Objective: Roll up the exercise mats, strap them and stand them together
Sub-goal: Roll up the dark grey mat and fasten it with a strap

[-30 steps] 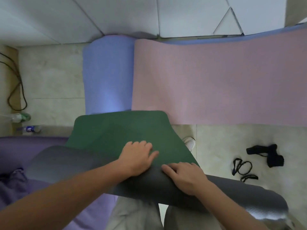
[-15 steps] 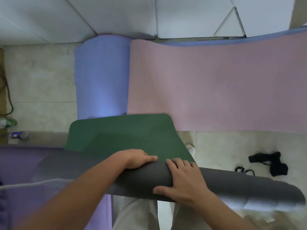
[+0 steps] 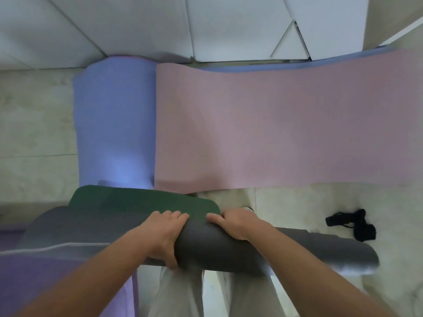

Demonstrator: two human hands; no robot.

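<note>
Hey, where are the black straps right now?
The black straps lie on the tiled floor at the right of the head view, just past the right end of the rolled grey mat and nearer the person than the pink mat.

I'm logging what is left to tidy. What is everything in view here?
green mat: one, green with grey underside, mostly rolled, in front of the person
blue mat: one, blue, flat, far left
pink mat: one, pink, flat, right of the blue mat
purple mat: one, purple, lower left
straps: count unclear, black, floor at right
cord: one, white, over the purple mat
floor: pale tiles
trousers: light grey, bottom
left hand: grips the roll
right hand: grips the roll
</note>
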